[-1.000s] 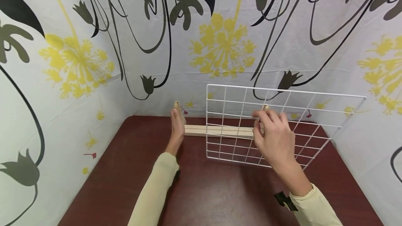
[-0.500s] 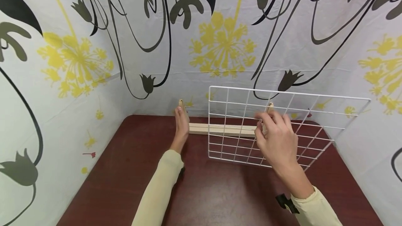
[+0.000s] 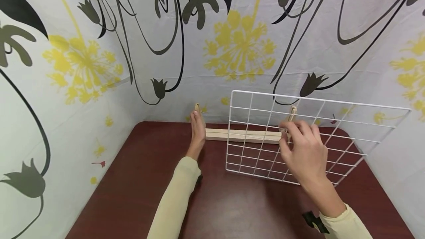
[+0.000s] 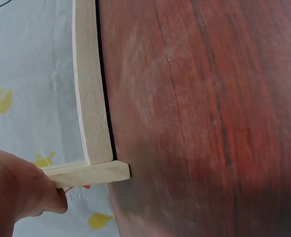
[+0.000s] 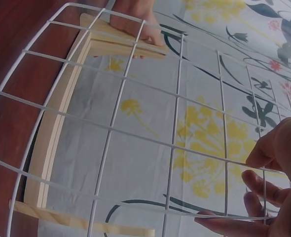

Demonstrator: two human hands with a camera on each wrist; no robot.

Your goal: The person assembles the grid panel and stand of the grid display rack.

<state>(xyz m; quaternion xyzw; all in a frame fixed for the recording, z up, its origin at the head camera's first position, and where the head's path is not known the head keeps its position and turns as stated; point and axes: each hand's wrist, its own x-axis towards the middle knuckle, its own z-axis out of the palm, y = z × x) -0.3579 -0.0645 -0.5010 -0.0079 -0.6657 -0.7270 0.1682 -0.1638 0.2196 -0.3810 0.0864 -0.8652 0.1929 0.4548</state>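
Observation:
A wooden frame (image 3: 244, 135) lies at the table's far edge, with a short post rising at each end. My left hand (image 3: 198, 126) grips its left post, seen close in the left wrist view where my left hand (image 4: 17, 192) pinches the end piece of the frame (image 4: 90, 89). A white wire grid panel (image 3: 318, 100) stands tilted on its lower edge in front of the frame. My right hand (image 3: 300, 141) holds the panel near the right post, fingers curled round its wires. The right wrist view looks through the grid (image 5: 176, 93) at the frame (image 5: 52, 133).
The dark red-brown table (image 3: 232, 202) is enclosed on three sides by a white cloth (image 3: 232, 47) printed with yellow flowers and black stems. The cloth hangs directly behind the frame. Bare tabletop (image 4: 200, 118) stretches toward me.
Both hands keep their holds. The grid and frame stay in nearly the same relation, and the whole view has shifted slightly right.

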